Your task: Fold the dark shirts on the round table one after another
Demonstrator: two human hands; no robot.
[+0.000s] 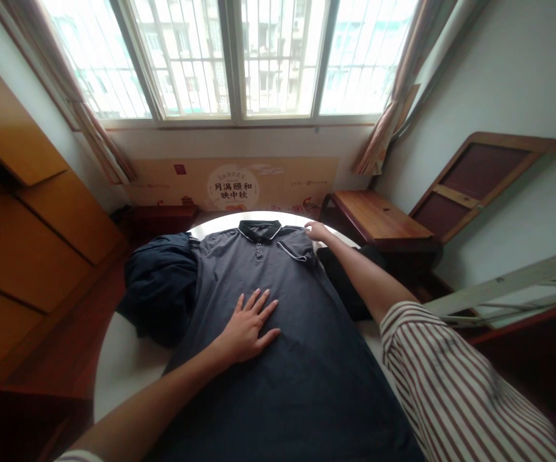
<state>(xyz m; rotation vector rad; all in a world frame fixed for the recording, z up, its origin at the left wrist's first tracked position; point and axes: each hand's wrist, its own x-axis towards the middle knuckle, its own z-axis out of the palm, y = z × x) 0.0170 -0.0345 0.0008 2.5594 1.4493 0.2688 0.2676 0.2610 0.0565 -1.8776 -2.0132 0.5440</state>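
Observation:
A dark grey polo shirt (287, 359) lies spread face up on a round white table (124, 359), its black collar (259, 229) at the far edge. My left hand (249, 326) lies flat on the shirt's chest, fingers spread. My right hand (317, 231) reaches to the shirt's far right shoulder, fingers curled on the fabric there; whether it grips the cloth is unclear. The shirt's left sleeve is partly hidden by a dark navy garment (162, 289).
The navy garment is bunched at the table's left edge. A wooden side table (378, 215) stands at the far right, a wooden cabinet (27, 231) on the left, a printed board (232, 186) under the window. More dark cloth (345, 282) hangs off the table's right.

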